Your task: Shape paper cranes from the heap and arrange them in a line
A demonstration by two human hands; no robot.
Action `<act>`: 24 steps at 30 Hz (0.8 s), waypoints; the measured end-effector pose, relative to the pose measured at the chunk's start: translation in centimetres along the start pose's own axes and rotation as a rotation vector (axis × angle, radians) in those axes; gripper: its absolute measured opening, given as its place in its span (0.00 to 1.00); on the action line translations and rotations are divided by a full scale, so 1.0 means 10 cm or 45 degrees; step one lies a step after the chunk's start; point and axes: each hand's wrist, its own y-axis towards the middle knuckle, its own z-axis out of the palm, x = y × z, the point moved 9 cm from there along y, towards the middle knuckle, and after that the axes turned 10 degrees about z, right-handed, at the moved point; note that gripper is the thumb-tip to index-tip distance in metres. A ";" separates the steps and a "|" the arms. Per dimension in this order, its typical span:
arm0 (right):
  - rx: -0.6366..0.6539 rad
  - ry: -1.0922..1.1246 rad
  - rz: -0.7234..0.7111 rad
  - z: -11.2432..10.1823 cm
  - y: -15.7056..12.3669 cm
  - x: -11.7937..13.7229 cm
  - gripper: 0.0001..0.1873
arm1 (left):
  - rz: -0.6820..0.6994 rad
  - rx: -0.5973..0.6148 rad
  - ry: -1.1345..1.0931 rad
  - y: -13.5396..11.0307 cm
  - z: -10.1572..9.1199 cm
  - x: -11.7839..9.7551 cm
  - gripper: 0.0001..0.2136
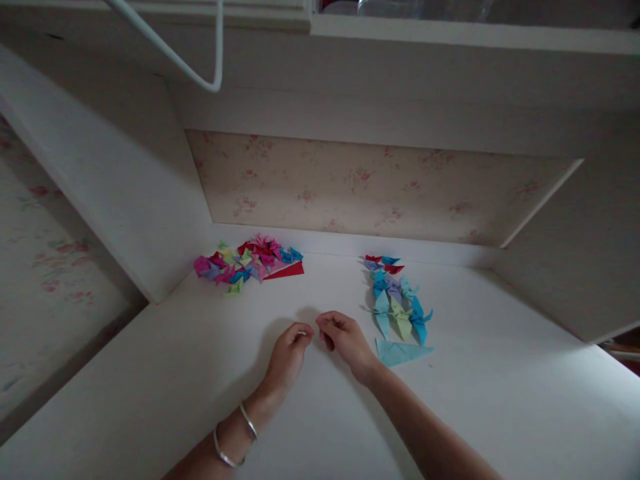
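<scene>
My left hand [290,349] is held over the white desk with thumb and fingers pinched together. A small pale spot shows at its fingertips, too small to name. Just beside it, my right hand [347,340] is closed in a similar pinch, and whatever it may hold is hidden. The two sets of fingertips are almost touching. To the right of my right hand lies a folded light-blue paper [403,351]. Behind that paper are folded paper cranes in rows, among them a green crane [401,319] and a blue crane [419,319].
A heap of colourful folded paper pieces [245,260] lies at the desk's back left, with a flat red paper [285,270] at its right edge. White side panels and a low overhead shelf [400,73] enclose the desk [190,373]. A white bent rod [175,57] hangs at the upper left.
</scene>
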 end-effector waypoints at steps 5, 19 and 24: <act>0.023 -0.503 -0.217 0.28 0.62 0.48 0.08 | -0.025 0.079 0.015 0.07 0.00 0.05 0.07; -0.028 -1.205 -0.579 1.87 2.19 1.14 0.17 | -0.051 0.244 -0.074 0.13 0.07 0.12 0.11; -0.055 -1.224 -0.482 1.91 2.53 1.17 0.18 | -0.184 0.323 -0.163 0.06 0.13 0.10 0.13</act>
